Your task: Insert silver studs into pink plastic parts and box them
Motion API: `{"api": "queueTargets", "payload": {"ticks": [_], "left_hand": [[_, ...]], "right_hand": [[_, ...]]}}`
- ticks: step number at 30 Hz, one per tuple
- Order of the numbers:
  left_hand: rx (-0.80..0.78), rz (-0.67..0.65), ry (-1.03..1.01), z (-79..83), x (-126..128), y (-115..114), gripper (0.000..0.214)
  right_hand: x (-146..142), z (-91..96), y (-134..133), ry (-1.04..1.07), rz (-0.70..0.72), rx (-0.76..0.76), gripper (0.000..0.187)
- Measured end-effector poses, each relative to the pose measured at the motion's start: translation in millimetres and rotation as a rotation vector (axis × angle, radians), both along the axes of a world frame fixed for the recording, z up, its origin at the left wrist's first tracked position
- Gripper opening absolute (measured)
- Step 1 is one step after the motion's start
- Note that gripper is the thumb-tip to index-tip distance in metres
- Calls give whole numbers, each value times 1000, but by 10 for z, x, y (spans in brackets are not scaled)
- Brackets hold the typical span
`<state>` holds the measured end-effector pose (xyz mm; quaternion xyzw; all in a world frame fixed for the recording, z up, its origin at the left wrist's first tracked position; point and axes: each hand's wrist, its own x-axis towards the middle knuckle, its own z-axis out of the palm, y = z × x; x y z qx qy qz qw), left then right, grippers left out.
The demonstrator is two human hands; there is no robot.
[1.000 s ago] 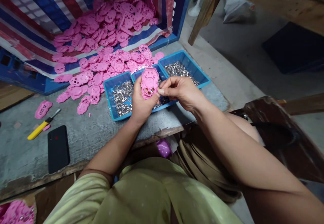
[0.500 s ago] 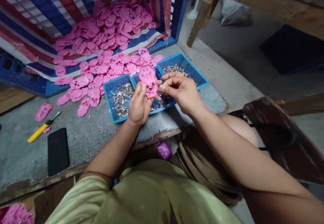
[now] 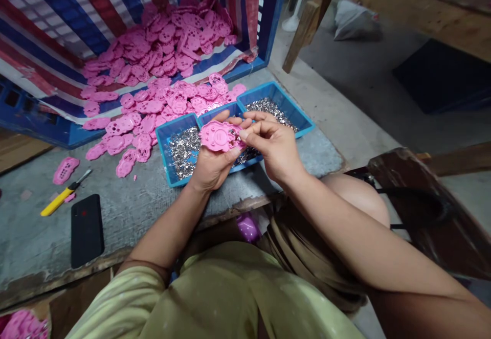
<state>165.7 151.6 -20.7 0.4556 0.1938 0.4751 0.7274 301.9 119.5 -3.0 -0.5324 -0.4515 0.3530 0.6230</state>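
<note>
1. Grey worktop [image 3: 26, 242], worn along its front edge, carries everything below.
2. Blue crate [image 3: 273, 29], lined with striped sheeting, lies open towards the worktop; a heap of pink parts [image 3: 169, 37] spills from it.
3. Three blue trays [image 3: 162, 155] stand side by side just in front of the heap.
4. Both hands are over the middle tray: the left hand [image 3: 213, 167] curls partly closed around a pink piece [image 3: 219, 135]; the right hand [image 3: 276, 147] pinches thumb and forefinger together at its right end, and whether they grip anything is too small to tell.
5. Black phone [image 3: 87, 231] lies at left, near a yellow-handled tool [image 3: 57, 203].
6. Shiny metal bits [image 3: 184, 152] fill the trays loosely.
</note>
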Motion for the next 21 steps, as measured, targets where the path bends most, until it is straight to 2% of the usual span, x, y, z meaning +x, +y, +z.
{"api": "queueTargets", "payload": {"ticks": [10, 17, 21], "left_hand": [[54, 52, 39, -45, 0, 5, 76], [39, 29, -14, -52, 15, 4, 74], [-43, 21, 21, 6, -6, -11, 75]], "right_hand": [[1, -24, 0, -45, 29, 13, 15], [-4, -70, 26, -108, 29, 42, 12], [11, -82, 43, 25, 67, 2, 13]]}}
